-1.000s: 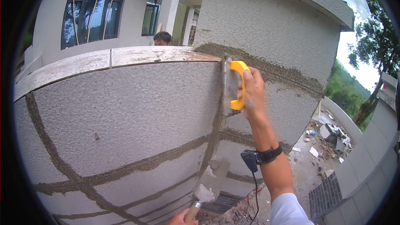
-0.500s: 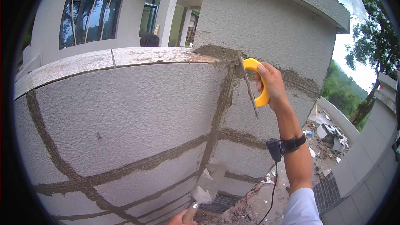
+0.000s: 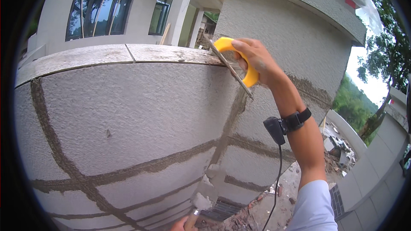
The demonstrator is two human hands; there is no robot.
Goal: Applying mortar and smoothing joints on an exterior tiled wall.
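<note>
My right hand [image 3: 260,62] is closed round the yellow handle of a plastering trowel [image 3: 253,75]. Its thin metal blade is tilted near the top of the inner corner, where the textured wall [image 3: 137,115] meets the pillar [image 3: 278,30]; whether it touches is unclear. At the lower edge, my left hand [image 3: 179,225], partly cut off, grips the wooden handle of a pointing trowel [image 3: 204,199]. Grey mortar lies on that blade. Dark mortar joints [image 3: 70,167] run across the wall and down the corner.
A pale stone coping [image 3: 167,54] caps the wall. Rubble [image 3: 282,188] lies on the ground below at right. A black band with a device [image 3: 295,122] is on my right forearm, its cable hanging down. Behind stands a house with a dark window [image 3: 100,8].
My right hand with the plastering trowel has moved up and left toward the coping, and the blade leans more. The head seen behind the coping is gone from view.
</note>
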